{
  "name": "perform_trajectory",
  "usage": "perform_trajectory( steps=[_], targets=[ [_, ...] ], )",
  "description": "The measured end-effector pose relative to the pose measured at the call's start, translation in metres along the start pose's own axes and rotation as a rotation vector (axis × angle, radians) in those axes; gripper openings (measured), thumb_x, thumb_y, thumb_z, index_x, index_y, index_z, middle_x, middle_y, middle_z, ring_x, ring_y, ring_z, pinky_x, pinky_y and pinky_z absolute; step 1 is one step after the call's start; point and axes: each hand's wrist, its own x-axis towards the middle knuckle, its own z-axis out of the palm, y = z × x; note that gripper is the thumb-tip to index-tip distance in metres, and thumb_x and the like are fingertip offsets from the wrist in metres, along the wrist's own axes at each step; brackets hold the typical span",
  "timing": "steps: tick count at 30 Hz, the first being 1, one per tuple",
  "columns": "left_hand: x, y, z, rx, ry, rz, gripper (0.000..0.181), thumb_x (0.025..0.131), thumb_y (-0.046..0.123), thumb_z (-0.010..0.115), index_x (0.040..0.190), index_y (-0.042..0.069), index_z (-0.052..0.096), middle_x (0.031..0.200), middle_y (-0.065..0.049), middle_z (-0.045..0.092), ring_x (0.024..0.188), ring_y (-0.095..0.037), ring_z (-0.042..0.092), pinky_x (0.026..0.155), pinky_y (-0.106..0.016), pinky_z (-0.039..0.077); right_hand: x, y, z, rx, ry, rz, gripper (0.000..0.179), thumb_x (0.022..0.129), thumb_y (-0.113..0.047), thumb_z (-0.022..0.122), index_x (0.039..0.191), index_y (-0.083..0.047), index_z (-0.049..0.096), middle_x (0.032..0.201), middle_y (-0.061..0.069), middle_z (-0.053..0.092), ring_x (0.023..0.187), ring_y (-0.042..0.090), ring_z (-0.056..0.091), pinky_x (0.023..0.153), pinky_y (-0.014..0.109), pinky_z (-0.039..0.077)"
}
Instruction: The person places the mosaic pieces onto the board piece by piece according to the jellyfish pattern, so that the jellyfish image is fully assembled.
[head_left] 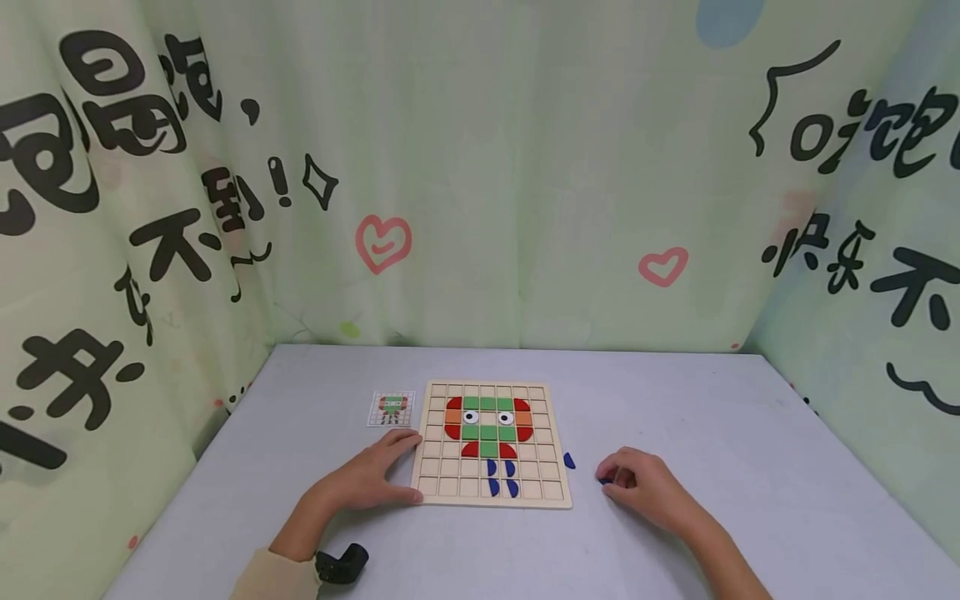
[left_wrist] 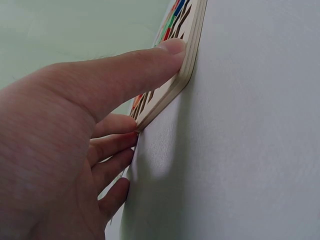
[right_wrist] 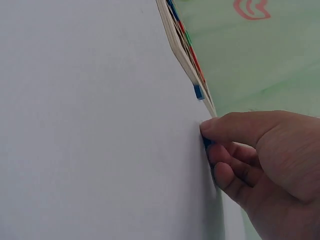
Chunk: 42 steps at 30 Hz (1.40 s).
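Note:
A wooden grid board [head_left: 450, 487] lies on the table, bearing a figure of green, red and orange pieces, two eye pieces [head_left: 470, 417] and several blue half-round pieces [head_left: 492, 487] below. My left hand [head_left: 371, 473] rests spread against the board's left side. In the left wrist view its straight thumb [left_wrist: 150, 65] lies on the board's corner, the index fingertip at the edge. My right hand [head_left: 645, 487], right of the board, pinches a small blue piece [right_wrist: 206, 142] between thumb and fingers, close over the table. Another blue half-round piece [head_left: 569, 461] lies beside the board's right edge.
A small pattern card [head_left: 392, 409] with a printed figure lies at the board's upper left. Near my left wrist is a black curved object [head_left: 342, 564]. A pale curtain [head_left: 517, 208] with black characters and pink hearts hangs behind the table [head_left: 675, 400] and at its sides.

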Motion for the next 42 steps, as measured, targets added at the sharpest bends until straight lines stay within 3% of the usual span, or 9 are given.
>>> perform_trajectory(
  steps=[5,17,24,35,42],
  targets=[
    [0.0,0.001,0.0,0.001,0.0,-0.007,0.087,0.076,0.047,0.078,0.147,0.013,0.041,0.154,-0.007,0.034,0.142,-0.032,0.034,0.113,-0.053,0.033,0.007,-0.006,0.004,0.026,0.009,-0.009,0.018,0.078,-0.003,0.075,0.093,-0.012,0.071,0.084,-0.003,0.061,0.069,0.0,0.048,0.061,0.018,0.045],
    [-0.001,0.001,0.0,-0.011,-0.005,0.0,0.088,0.075,0.046,0.079,0.147,0.012,0.041,0.153,-0.009,0.034,0.142,-0.033,0.034,0.112,-0.055,0.034,0.014,-0.017,0.004,0.029,-0.067,-0.007,0.022,0.078,-0.001,0.073,0.1,-0.008,0.073,0.088,-0.001,0.062,0.072,0.004,0.05,0.062,0.018,0.046],
    [-0.001,0.0,0.0,0.002,0.0,0.013,0.088,0.076,0.048,0.078,0.147,0.012,0.041,0.153,-0.008,0.034,0.142,-0.033,0.034,0.112,-0.055,0.034,0.015,-0.016,0.008,0.019,-0.037,-0.035,0.018,0.078,-0.006,0.077,0.096,-0.008,0.073,0.082,-0.003,0.061,0.07,0.004,0.049,0.06,0.018,0.045],
    [-0.001,0.0,0.0,0.005,0.001,0.014,0.087,0.076,0.047,0.078,0.147,0.012,0.041,0.154,-0.008,0.034,0.142,-0.033,0.034,0.113,-0.054,0.033,0.018,-0.018,0.013,0.0,-0.011,-0.013,0.017,0.078,-0.009,0.077,0.093,-0.009,0.069,0.079,-0.004,0.056,0.068,0.007,0.048,0.058,0.018,0.043],
    [-0.002,0.003,-0.001,0.0,-0.002,0.004,0.087,0.076,0.046,0.079,0.146,0.012,0.041,0.153,-0.008,0.034,0.141,-0.033,0.036,0.112,-0.055,0.035,0.023,-0.027,0.019,0.036,0.011,-0.055,0.017,0.078,-0.01,0.077,0.093,-0.011,0.068,0.083,-0.004,0.059,0.069,0.005,0.049,0.06,0.018,0.044]
  ],
)
